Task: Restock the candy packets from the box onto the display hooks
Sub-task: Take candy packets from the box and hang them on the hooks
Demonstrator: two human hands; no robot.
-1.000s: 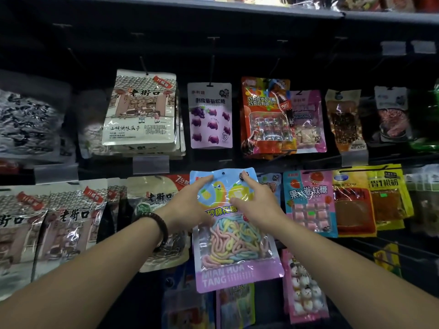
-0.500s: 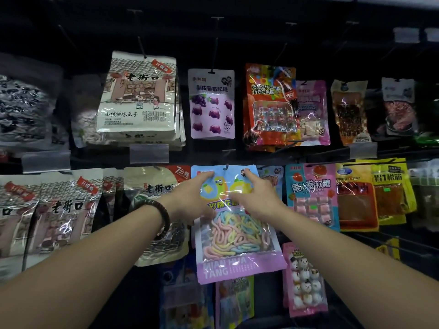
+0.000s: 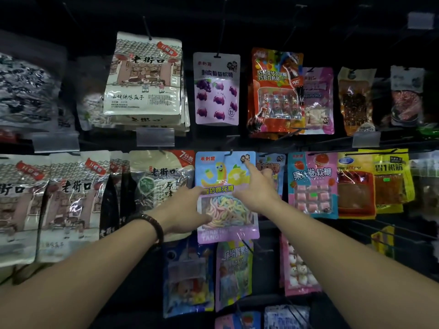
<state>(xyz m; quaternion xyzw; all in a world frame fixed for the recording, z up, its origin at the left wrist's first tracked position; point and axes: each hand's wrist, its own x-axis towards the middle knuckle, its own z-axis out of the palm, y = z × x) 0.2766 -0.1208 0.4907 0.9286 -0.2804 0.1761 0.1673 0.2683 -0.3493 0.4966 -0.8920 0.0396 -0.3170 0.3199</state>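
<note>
one candy packet (image 3: 225, 176), pastel worms, purple base

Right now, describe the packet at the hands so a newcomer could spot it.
On the dark hook wall, find the second row, directly below the purple grape packet. The candy packet there alone shows pastel rainbow strings through a clear window.
</note>
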